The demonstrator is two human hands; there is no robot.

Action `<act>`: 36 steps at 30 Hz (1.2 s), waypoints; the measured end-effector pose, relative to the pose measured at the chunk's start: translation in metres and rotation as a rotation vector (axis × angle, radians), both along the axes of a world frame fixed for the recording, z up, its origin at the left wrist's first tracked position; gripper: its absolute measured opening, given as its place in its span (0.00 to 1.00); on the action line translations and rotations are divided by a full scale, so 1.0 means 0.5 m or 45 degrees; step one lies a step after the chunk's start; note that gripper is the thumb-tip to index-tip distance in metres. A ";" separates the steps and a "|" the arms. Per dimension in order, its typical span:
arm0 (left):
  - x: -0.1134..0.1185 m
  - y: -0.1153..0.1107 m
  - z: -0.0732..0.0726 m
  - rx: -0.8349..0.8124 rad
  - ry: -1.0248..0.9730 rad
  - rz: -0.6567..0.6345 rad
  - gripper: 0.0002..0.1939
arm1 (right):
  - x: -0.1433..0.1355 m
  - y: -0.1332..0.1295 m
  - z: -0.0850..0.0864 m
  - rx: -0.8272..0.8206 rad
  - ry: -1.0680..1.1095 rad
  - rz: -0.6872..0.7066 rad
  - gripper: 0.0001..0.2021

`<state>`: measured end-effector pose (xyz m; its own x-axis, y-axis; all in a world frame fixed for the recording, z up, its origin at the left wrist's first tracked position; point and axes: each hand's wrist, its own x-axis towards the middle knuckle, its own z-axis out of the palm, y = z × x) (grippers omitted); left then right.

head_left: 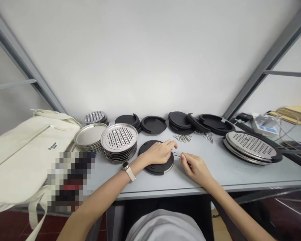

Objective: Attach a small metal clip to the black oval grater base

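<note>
A black round plastic base lies in front of me near the table's front edge, with a strip of silver metal showing at its lower right rim. My left hand rests on top and grips its right side, the fingers bent and the index finger poking out to the right. Just right of the base, my right hand is closed in a pinch on a thin wire hook, which reaches toward the base's edge. Behind the hands lie loose piles of small metal hooks.
Stacked grater discs and plain metal plates stand left. Black round bases line the wall. Black-rimmed grater discs lie right, near a white box with cables. A cream bag covers the left end.
</note>
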<state>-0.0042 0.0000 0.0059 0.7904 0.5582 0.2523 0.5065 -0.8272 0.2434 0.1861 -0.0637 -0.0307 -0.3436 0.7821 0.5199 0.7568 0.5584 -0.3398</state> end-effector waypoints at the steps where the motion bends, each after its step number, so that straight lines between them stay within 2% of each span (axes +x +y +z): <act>1: 0.000 0.000 -0.001 -0.006 -0.008 0.014 0.14 | -0.001 0.000 0.002 -0.019 0.028 -0.019 0.16; 5: 0.005 -0.007 -0.002 0.015 -0.017 0.082 0.13 | -0.002 0.001 0.008 -0.096 0.164 -0.121 0.17; 10: 0.009 -0.019 0.002 0.172 0.029 0.345 0.11 | -0.001 0.005 0.009 -0.211 0.221 -0.163 0.16; 13: 0.010 -0.021 0.000 0.191 0.068 0.420 0.11 | 0.000 0.006 0.008 -0.241 0.233 -0.158 0.16; 20: 0.010 -0.020 -0.001 0.196 0.139 0.395 0.09 | -0.003 0.008 0.009 -0.294 0.182 -0.117 0.16; 36: 0.016 -0.038 0.006 0.224 0.145 0.218 0.08 | -0.001 0.012 0.002 -0.362 0.159 -0.093 0.16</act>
